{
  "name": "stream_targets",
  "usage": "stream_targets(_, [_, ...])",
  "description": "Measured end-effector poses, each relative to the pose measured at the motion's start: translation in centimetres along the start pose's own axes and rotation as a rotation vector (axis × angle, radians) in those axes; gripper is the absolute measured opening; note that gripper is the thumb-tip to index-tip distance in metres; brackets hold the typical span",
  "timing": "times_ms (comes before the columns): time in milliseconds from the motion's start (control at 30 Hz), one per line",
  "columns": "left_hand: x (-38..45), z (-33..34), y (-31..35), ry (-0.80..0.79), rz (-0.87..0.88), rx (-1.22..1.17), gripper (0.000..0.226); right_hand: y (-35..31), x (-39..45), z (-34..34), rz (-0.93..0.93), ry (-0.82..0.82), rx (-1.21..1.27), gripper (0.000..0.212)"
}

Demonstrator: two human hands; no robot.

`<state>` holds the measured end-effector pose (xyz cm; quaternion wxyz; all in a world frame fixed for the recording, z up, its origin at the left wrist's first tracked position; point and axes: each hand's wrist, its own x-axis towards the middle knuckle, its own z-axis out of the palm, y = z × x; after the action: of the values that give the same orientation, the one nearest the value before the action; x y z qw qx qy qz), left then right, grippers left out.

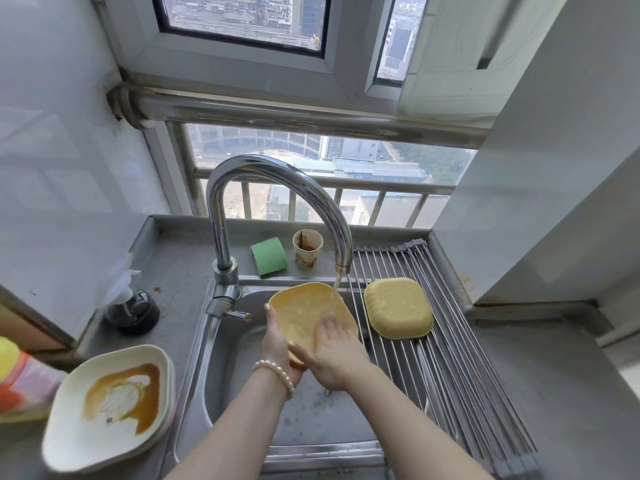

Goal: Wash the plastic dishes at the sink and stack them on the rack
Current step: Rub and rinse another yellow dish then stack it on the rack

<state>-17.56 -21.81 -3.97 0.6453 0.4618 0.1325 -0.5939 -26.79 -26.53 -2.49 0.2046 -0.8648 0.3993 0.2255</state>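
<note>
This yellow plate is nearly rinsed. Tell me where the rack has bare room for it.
The rack is bare along its whole near stretch, in front of the upturned yellow dishes, and in a narrow strip behind them toward the faucet. Left of the sink it is crowded: the dirty plates and a dark bottle stand there.

A green sponge [269,256] is seen curled on the surface [180,258] behind the basin, with a stained paper cup [307,248] just beside it. A dark bottle [133,310] is set at the left wall. A colourful packet [20,382] is cut off by the left edge. City buildings are shown through the window [242,19].
</note>
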Motion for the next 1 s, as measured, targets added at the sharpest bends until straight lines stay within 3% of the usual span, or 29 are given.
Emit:
stream_targets(133, [-0.1, -0.1, 0.2, -0.019, -0.022, -0.018, 0.091, -1.1, 0.9, -0.1, -0.010, 0.080, -0.016, 0.086])
stream_targets(333, [-0.6, -0.4, 0.6, -0.051, -0.032, -0.029, 0.094, -1.3, 0.2, 0.3, -0.388, 0.120, -0.068, 0.052])
stream_targets(433, [-0.6, -0.6, 1.1, -0.015, -0.015, 0.034, 0.090, -0.5, -1.0, 0.8, -0.479, 0.191, 0.000, 0.045])
stream_targets(567, [-0.4, -0.8, 1.4, 0.157, 0.081, 0.135, 0.080, 0.7, -1.6, 1.9, -0.542, 0.368, 0.121, 0.055])
stream_targets(633, [-0.3, -1.0, 1.6, 0.215, 0.116, 0.231, 0.075, 1.3, -1.3, 2.6, -0.591, 0.493, 0.052, 0.041])
stream_targets(767, [0.0, -1.6, 2.7, 0.284, 0.127, 0.431, 0.062, 3.1, 0.1, 2.9, -0.523, 0.604, -0.138, 0.023])
stream_targets(800, [-0.1, -1.7, 3.0, 0.284, 0.114, 0.461, 0.054, 3.4, 0.1, 2.6, -0.439, 0.603, -0.254, 0.030])
stream_targets(900, [-0.8, -1.3, 3.4, 0.248, 0.060, 0.461, 0.035, 3.3, -0.5, 1.5, -0.191, 0.404, -0.510, 0.057])
stream_targets(1000, [-1.3, -1.5, 3.6, 0.187, -0.042, 0.421, 0.022, 3.0, -0.3, 1.4, -0.283, 0.425, -0.516, 0.049])
